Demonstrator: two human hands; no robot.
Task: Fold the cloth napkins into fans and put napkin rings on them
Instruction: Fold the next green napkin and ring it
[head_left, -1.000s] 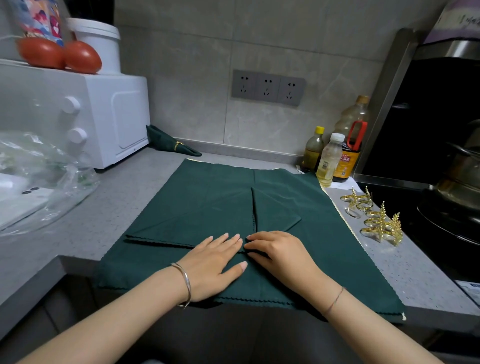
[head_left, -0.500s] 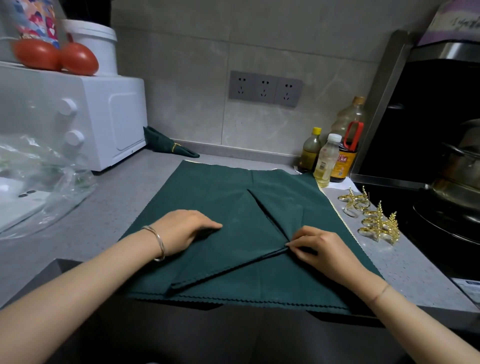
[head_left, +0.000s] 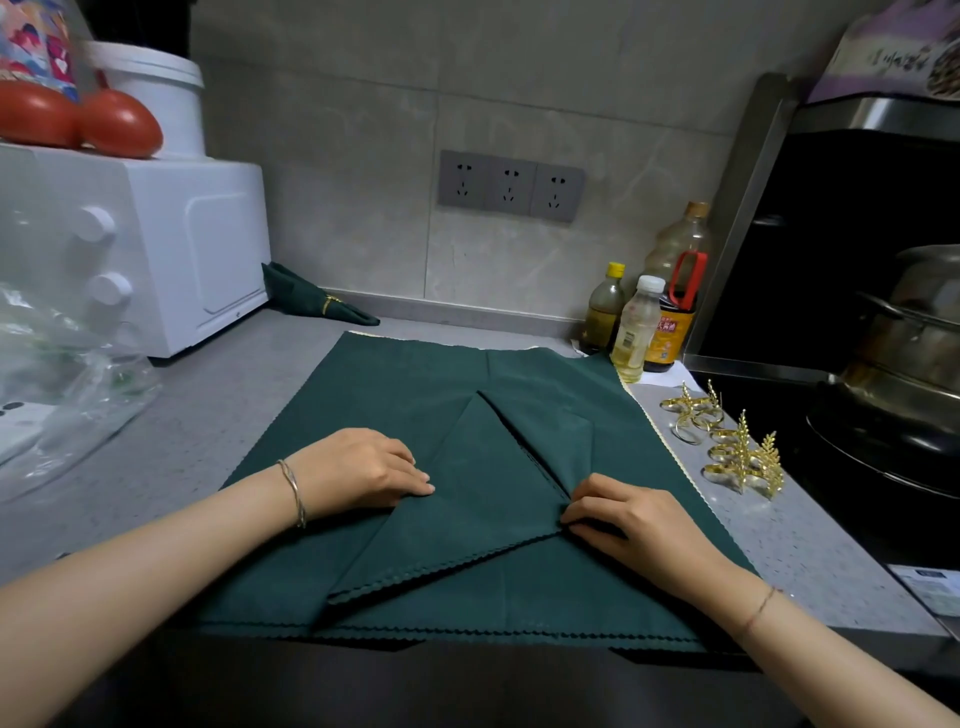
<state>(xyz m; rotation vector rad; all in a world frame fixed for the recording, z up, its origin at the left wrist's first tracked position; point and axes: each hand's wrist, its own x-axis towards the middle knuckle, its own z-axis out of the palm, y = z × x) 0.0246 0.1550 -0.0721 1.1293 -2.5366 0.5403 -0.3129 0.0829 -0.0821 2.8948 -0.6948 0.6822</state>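
Grey stone surface (head_left: 208, 426) carried the green napkin (head_left: 467, 509), spread flat near the front edge, probably so that creases would set cleanly. Its top layer lay folded into a triangle between the two hands. The left hand (head_left: 363, 470) rested on the triangle's left edge, fingers nearly straight, seemingly pinning it. The right hand (head_left: 628, 525) pinched the fold's right corner, apparently to keep the layers aligned. Gold rings (head_left: 737, 452) sat just right of the cloth, untouched.
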